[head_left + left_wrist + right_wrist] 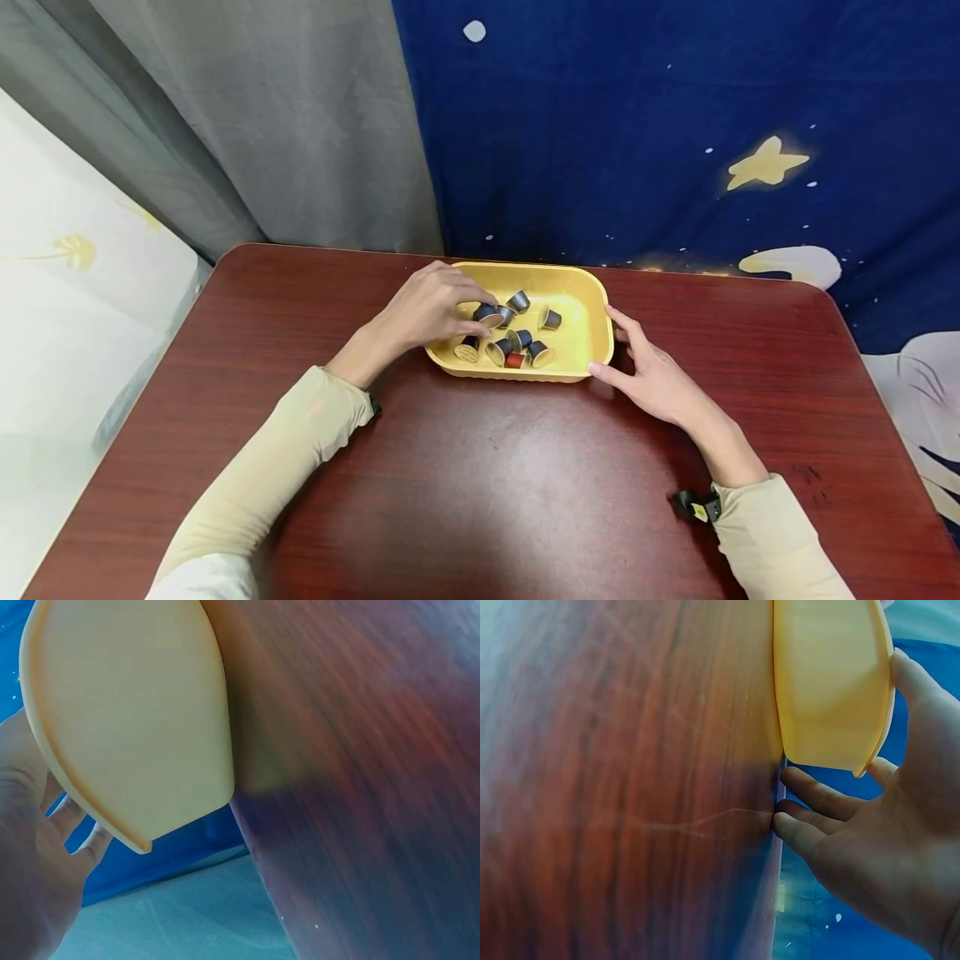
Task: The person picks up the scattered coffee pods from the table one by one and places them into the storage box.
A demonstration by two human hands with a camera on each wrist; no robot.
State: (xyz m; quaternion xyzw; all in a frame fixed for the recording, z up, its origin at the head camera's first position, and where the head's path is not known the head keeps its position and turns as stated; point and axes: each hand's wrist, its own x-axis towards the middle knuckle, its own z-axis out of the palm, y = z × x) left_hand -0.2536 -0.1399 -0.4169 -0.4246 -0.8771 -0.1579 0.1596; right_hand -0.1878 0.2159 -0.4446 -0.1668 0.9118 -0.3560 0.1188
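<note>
A yellow plastic tray (581, 308) with rounded corners stands near the table's far edge, holding several coffee capsules. My left hand (427, 308) reaches over its left end and pinches a dark coffee capsule (487, 315) between thumb and fingers. Close by lie a silver-grey capsule (519, 302) and one with a dotted gold face (467, 350). A red capsule (517, 361) sits among dark ones near the front wall. My right hand (652, 379) touches the tray's right end, its thumb at the front corner. In the left wrist view the tray's outer wall (135, 712) hides the capsules.
The tray rests on a reddish-brown wooden table (510, 483). Behind the table hang a grey curtain (300, 125) and a blue curtain (600, 125) with stars. Dark straps show at both wrists.
</note>
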